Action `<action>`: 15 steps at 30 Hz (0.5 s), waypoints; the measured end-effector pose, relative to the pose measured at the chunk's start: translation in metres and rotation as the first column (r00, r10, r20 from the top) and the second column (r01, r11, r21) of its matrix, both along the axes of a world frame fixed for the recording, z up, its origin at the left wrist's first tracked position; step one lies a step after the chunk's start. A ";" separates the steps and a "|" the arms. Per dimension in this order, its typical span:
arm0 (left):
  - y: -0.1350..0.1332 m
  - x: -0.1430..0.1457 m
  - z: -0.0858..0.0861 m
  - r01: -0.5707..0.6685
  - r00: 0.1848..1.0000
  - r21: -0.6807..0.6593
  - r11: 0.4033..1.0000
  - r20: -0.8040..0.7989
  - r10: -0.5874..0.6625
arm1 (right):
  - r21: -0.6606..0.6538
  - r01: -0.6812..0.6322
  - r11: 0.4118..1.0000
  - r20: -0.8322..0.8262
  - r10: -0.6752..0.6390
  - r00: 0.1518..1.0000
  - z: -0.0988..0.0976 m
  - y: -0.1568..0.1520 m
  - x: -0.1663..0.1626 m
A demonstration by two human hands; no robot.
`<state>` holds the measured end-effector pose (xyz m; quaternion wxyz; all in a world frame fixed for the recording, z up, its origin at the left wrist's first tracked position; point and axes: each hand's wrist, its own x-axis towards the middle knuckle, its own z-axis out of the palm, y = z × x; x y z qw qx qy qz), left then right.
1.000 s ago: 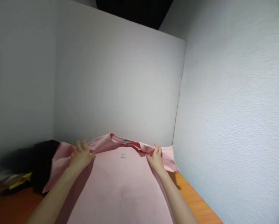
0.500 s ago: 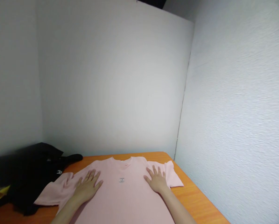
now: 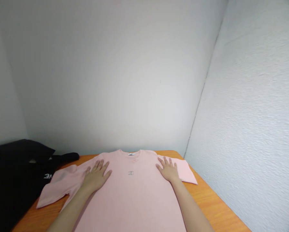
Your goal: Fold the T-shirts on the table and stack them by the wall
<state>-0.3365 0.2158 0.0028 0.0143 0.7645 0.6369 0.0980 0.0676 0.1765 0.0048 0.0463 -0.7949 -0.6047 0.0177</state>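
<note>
A pink T-shirt lies spread out, front up, with its neckline toward the far wall and a small grey emblem on the chest. My left hand rests flat on it near the left shoulder, fingers spread. On the other side, my right hand presses flat by the right shoulder, fingers also apart. Both short sleeves stretch outward, the left one slightly creased. The shirt's lower part runs out of view at the bottom edge.
Black clothing with white lettering is heaped on the left, next to the pink left sleeve. The orange wooden table meets a white wall at the back and another wall on the right.
The view has tilted down and shifted. The right sleeve now lies flatter and straighter, and the collar is smoother. Both hands stay flat on the shirt.
</note>
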 end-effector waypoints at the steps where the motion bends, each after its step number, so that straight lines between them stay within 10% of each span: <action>1: 0.001 0.000 -0.001 0.000 1.000 0.000 1.000 -0.001 0.000 | 0.005 0.003 1.000 -0.003 -0.003 1.000 -0.001 0.003 0.001; 15: 0.017 -0.046 -0.003 -0.111 0.993 -0.052 0.992 -0.041 0.109 | -0.073 0.141 0.987 -0.014 -0.143 0.990 -0.001 0.002 0.066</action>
